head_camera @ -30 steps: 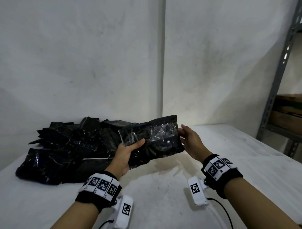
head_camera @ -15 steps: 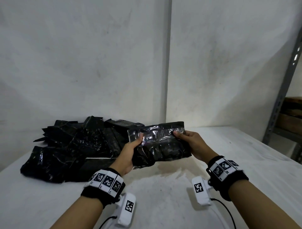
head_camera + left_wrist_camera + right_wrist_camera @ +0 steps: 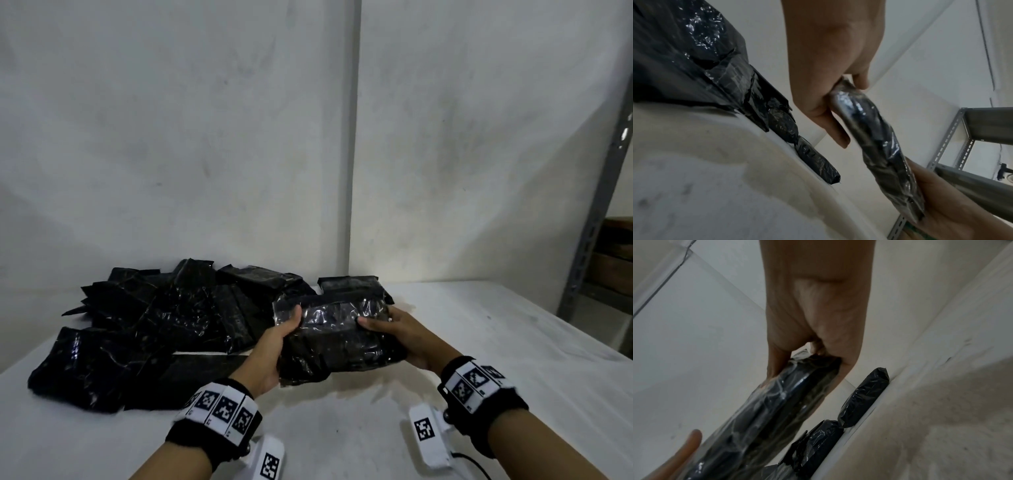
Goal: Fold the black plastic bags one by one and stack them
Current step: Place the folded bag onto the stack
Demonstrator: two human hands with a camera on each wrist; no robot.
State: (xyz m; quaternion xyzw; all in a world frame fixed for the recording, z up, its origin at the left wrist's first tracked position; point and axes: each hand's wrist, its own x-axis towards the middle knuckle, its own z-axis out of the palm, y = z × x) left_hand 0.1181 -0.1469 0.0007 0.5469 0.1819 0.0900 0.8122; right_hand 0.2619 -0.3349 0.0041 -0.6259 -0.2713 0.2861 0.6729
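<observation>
A shiny black plastic bag (image 3: 337, 337) hangs just above the white table (image 3: 479, 342), held by both hands. My left hand (image 3: 274, 346) grips its left end, thumb on top. My right hand (image 3: 400, 334) grips its right end, thumb on top and fingers underneath. The left wrist view shows the bag (image 3: 875, 139) edge-on, pinched by the left hand (image 3: 838, 100) with the right hand at its far end. In the right wrist view the right hand (image 3: 807, 363) clamps the bag (image 3: 764, 410). A heap of black bags (image 3: 154, 329) lies at the back left.
One flat black bag (image 3: 352, 286) lies behind the held one near the wall. A white wall rises close behind the table. A grey metal shelf upright (image 3: 596, 205) stands at the right, beyond the table's right edge.
Both hands have brought the bag down and toward me, from chest height to just above the table. The bag has tipped from upright to nearly flat.
</observation>
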